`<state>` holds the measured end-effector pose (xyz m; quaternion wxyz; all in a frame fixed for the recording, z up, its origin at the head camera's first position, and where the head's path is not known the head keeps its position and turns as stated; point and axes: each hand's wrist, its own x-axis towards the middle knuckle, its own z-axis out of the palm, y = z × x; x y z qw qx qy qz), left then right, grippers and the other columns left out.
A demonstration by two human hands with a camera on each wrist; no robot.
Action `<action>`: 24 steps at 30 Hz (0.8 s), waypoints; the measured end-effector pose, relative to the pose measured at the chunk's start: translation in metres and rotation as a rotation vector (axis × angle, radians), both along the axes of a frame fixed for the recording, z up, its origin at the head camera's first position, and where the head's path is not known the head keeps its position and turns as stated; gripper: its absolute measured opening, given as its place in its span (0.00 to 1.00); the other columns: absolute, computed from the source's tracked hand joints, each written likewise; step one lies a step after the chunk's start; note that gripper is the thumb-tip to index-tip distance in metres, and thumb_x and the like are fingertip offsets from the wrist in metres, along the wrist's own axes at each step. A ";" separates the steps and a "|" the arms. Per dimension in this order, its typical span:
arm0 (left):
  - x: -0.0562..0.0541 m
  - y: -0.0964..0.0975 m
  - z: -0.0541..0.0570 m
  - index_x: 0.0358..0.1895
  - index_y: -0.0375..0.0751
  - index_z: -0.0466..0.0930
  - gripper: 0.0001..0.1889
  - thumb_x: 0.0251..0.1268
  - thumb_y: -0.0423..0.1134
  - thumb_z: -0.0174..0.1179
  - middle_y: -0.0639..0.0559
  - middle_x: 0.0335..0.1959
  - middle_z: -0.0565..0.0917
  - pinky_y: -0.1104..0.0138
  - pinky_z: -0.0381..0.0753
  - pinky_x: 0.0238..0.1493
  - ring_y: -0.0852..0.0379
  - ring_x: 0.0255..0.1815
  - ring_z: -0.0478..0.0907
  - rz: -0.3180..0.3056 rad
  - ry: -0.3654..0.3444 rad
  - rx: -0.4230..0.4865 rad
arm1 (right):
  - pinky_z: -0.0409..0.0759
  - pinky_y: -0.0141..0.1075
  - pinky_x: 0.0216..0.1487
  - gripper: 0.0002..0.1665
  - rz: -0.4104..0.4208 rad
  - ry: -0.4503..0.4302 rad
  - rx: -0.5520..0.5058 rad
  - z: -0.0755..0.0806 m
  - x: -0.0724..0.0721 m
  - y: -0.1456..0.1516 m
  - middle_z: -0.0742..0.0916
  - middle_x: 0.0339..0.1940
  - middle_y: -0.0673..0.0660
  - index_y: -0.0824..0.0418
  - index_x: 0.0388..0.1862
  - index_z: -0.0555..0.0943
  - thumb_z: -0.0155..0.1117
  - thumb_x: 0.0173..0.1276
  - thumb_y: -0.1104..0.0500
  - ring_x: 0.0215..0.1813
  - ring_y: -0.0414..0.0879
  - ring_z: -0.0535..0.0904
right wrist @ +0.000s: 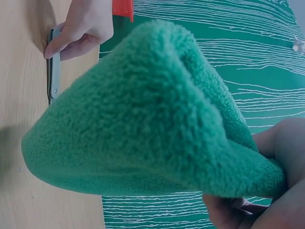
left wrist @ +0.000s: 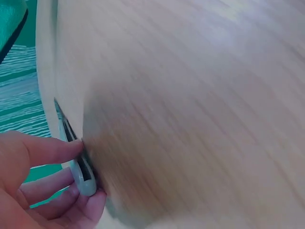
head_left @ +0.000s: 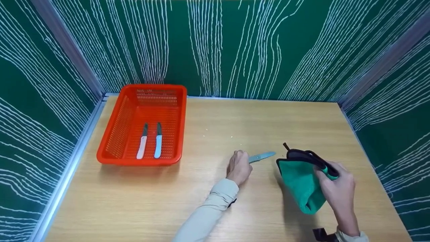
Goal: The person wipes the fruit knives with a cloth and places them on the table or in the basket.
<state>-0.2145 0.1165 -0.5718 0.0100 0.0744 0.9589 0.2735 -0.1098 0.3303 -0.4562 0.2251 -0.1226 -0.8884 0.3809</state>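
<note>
Over the middle of the table, my left hand pinches the pale handle of a folding knife between thumb and fingers. Its blade is out and points right in the head view. The left wrist view shows a dark slot along the handle of the knife, close over the wood. My right hand grips a green fluffy cloth with black edging by its right side. The cloth hangs folded above the table, to the right of the knife, and fills much of the right wrist view.
At the back left stands a red plastic basket. In it lie a folding knife with a pink handle and one with a light blue handle. Tiny white specks dot the wooden table. Green white-streaked walls enclose the table.
</note>
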 end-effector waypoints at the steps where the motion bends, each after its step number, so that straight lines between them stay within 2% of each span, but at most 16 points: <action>1: -0.001 -0.001 0.001 0.21 0.43 0.75 0.09 0.52 0.30 0.64 0.56 0.23 0.73 0.70 0.75 0.25 0.60 0.25 0.71 -0.010 -0.010 0.008 | 0.69 0.29 0.40 0.13 -0.001 0.005 0.000 0.000 0.000 0.000 0.85 0.42 0.66 0.69 0.43 0.84 0.68 0.59 0.63 0.38 0.32 0.72; 5: -0.005 -0.005 0.005 0.15 0.45 0.68 0.16 0.55 0.28 0.60 0.58 0.16 0.67 0.72 0.67 0.18 0.62 0.18 0.63 -0.061 -0.059 0.029 | 0.69 0.29 0.38 0.13 -0.014 0.006 -0.001 0.000 0.001 0.002 0.85 0.40 0.66 0.69 0.41 0.84 0.68 0.59 0.63 0.36 0.29 0.71; 8: -0.005 -0.011 0.006 0.19 0.43 0.75 0.11 0.58 0.28 0.60 0.57 0.17 0.69 0.74 0.66 0.18 0.62 0.18 0.63 -0.084 -0.087 0.056 | 0.68 0.31 0.38 0.14 -0.021 -0.012 0.000 0.001 0.001 0.002 0.84 0.41 0.66 0.70 0.42 0.84 0.67 0.60 0.62 0.36 0.32 0.71; 13: -0.006 -0.024 0.005 0.23 0.40 0.78 0.07 0.58 0.29 0.61 0.55 0.18 0.74 0.74 0.66 0.19 0.62 0.19 0.65 -0.145 -0.060 0.152 | 0.69 0.31 0.40 0.14 -0.026 -0.022 0.013 0.003 0.002 0.001 0.85 0.41 0.65 0.69 0.43 0.84 0.67 0.60 0.62 0.37 0.34 0.71; 18: -0.006 -0.036 0.008 0.20 0.42 0.74 0.12 0.60 0.32 0.62 0.56 0.15 0.67 0.74 0.58 0.16 0.64 0.16 0.61 -0.220 -0.043 0.217 | 0.69 0.32 0.41 0.17 -0.048 -0.075 0.003 0.005 0.003 0.003 0.84 0.44 0.65 0.69 0.47 0.82 0.66 0.62 0.61 0.40 0.45 0.73; 21: -0.004 -0.042 0.012 0.23 0.41 0.76 0.09 0.61 0.33 0.62 0.56 0.17 0.68 0.76 0.57 0.16 0.65 0.15 0.60 -0.233 -0.026 0.253 | 0.70 0.33 0.42 0.18 -0.057 -0.094 -0.006 0.006 0.002 0.004 0.83 0.46 0.66 0.70 0.49 0.81 0.65 0.64 0.60 0.42 0.50 0.73; 24: 0.000 -0.047 0.017 0.30 0.38 0.82 0.03 0.60 0.32 0.62 0.55 0.20 0.73 0.77 0.60 0.14 0.67 0.14 0.62 -0.229 -0.007 0.306 | 0.70 0.32 0.44 0.18 -0.066 -0.087 -0.011 0.008 0.002 0.004 0.83 0.47 0.65 0.69 0.50 0.81 0.64 0.64 0.60 0.44 0.50 0.73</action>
